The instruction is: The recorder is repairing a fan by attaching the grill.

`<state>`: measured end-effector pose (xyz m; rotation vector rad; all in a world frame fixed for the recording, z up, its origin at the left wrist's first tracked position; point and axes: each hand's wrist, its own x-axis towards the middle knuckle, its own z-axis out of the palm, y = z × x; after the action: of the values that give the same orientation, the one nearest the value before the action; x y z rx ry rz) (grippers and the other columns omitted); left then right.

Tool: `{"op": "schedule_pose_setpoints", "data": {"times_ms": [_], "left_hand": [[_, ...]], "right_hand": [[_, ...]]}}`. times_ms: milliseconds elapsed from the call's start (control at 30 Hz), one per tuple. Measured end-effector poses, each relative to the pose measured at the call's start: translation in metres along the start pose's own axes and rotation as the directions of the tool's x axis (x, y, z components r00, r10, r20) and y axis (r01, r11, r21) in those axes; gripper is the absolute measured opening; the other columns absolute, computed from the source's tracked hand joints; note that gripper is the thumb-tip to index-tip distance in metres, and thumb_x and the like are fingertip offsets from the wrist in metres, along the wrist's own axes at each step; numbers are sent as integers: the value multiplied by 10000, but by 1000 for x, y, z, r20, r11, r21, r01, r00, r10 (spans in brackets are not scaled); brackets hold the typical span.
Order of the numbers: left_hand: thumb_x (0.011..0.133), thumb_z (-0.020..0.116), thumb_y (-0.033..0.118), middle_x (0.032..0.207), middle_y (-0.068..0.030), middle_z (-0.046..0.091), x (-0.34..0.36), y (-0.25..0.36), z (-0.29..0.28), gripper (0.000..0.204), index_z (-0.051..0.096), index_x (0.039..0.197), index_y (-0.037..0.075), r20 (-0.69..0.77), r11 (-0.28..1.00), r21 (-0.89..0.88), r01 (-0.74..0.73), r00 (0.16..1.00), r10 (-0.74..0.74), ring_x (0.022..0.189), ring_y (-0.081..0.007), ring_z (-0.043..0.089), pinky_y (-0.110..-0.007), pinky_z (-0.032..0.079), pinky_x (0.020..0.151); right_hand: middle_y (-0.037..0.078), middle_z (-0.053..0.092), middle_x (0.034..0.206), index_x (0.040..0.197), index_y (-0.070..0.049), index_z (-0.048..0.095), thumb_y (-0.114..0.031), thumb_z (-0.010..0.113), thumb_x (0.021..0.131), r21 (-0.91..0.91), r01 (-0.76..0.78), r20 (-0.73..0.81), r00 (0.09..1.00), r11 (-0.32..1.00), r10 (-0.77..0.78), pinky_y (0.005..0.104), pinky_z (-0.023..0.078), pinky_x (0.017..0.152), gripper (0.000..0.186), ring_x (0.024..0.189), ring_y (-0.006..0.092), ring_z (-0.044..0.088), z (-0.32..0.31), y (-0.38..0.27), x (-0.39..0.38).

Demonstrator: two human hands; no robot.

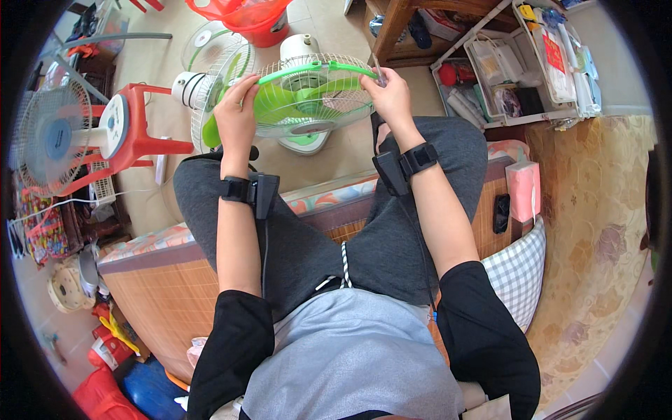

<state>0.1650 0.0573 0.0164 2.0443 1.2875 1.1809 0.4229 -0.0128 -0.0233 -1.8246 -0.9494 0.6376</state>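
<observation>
A standing fan with green blades and a white wire grille is tilted in front of my knees. A bright green ring runs around the rim of its grille. My left hand pinches the ring's left end between thumb and fingers. At the ring's right end, my right hand is closed, with a thin greyish tool showing at the fingertips; its kind is too small to tell. The fan's white motor housing shows behind the grille, and its white and green base rests on the floor.
A second fan's white motor housing and grille stand close on the left. Farther left are a red plastic stool and another fan. Red basins sit beyond. At right stands a rack of trays. A checked cushion lies beside me.
</observation>
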Motion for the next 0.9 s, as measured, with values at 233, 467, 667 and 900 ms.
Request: {"op": "schedule_pose_setpoints", "data": {"times_ms": [233,467,667,900], "left_hand": [[830,614,72,1029,-101,659,0,-1,-3,192,659,1012,31,19,998,1,62,998,-63,954,-164,617,-266,456,838],[807,627,74,987,-114,659,1,1,-1,165,670,959,28,13,999,-19,41,999,-41,929,-221,623,-292,462,826],[806,624,72,987,-117,659,1,3,1,164,668,958,28,18,1000,-8,21,1000,-21,925,-223,624,-296,462,827],[824,618,63,1020,-104,662,0,0,0,189,662,1005,27,23,998,-10,56,998,-56,955,-161,617,-255,451,838]], "right_hand": [[54,602,721,981,48,585,-249,728,704,146,-17,64,998,989,8,260,462,619,430,648,110,558,3,-1,-2],[55,613,736,988,55,581,-221,727,700,204,-16,48,999,979,6,251,462,618,425,662,101,566,2,-11,-4],[87,633,748,938,40,604,-250,714,692,58,-13,-17,1000,998,14,283,473,635,396,671,147,598,0,-6,-2],[84,625,736,942,31,606,-259,720,696,110,-33,8,999,993,33,287,464,624,398,664,145,587,-1,-6,-4]]}}
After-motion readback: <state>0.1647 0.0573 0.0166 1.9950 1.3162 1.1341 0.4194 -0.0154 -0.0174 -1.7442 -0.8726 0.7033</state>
